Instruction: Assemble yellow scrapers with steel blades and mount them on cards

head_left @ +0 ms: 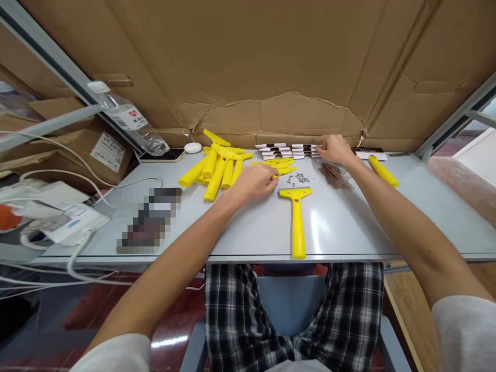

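While the scraper [297,222] lies with its handle end just short of the table's [349,227] front edge, glossy white surface stretches on both sides of it. The left hand [258,182] has its fingers curled beside the yellow strips [287,171]; whether they grip one, I cannot tell. The right hand's [336,150] bent fingers meet the right end of the packs [277,151], their grip equally unclear. Screws [301,177] and brown pieces [332,174] lie between the hands, handles [217,178] heaped at left. Cardboard [271,62] walls the back edge; red floor [174,307] shows below.
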Tool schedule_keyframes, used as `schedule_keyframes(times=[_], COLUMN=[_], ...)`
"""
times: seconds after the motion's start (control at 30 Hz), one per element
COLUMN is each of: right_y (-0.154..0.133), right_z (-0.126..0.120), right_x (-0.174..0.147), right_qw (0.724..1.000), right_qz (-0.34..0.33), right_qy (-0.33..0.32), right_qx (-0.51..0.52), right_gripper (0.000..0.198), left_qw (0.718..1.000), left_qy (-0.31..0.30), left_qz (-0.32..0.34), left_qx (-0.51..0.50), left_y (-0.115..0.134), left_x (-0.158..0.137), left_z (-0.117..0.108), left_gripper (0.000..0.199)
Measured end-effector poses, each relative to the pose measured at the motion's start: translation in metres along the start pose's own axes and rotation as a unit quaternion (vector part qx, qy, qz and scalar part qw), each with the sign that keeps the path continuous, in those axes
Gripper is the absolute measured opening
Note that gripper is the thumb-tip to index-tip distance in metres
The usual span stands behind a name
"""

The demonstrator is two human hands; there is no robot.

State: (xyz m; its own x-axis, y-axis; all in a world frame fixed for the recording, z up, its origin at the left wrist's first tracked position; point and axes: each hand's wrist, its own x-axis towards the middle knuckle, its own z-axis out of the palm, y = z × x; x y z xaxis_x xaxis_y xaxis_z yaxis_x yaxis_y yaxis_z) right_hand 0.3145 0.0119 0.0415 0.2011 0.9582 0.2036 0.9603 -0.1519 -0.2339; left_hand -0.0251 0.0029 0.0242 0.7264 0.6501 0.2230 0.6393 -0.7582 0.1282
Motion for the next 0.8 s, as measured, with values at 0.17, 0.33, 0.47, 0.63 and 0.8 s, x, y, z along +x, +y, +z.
schedule_keyframes(times=[0.17, 0.33, 0.47, 0.63, 0.8], right_y=[-0.004, -0.007, -0.014, -0.027, -0.032], right_z=[0.007, 0.001, -0.009, -0.001, 0.021], right_x=[-0.001, -0.005, -0.030, -0.093, -0.130], right_qw=[0.999, 0.997, 0.984, 0.965, 0.955], right_qz=[0.019, 0.010, -0.029, -0.114, -0.190], right_qy=[0.020, 0.067, 0.152, 0.215, 0.182], right_qx=[0.037, 0.042, 0.086, 0.102, 0.136], right_gripper=[0.044, 0.046, 0.053, 0.058, 0.056], left_qw=[0.996, 0.992, 0.977, 0.857, 0.810], left_qy=[0.026, 0.062, 0.105, 0.067, 0.044], left_qz=[0.037, 0.042, 0.011, -0.130, -0.138], left_qx=[-0.072, -0.103, -0.188, -0.494, -0.569], left_y=[-0.012, -0.013, -0.009, 0.000, 0.004], left_x=[-0.007, -0.005, -0.002, 0.001, 0.002], left_z=[0.003, 0.004, 0.000, -0.008, 0.003], left_gripper=[0.040, 0.035, 0.030, 0.050, 0.055])
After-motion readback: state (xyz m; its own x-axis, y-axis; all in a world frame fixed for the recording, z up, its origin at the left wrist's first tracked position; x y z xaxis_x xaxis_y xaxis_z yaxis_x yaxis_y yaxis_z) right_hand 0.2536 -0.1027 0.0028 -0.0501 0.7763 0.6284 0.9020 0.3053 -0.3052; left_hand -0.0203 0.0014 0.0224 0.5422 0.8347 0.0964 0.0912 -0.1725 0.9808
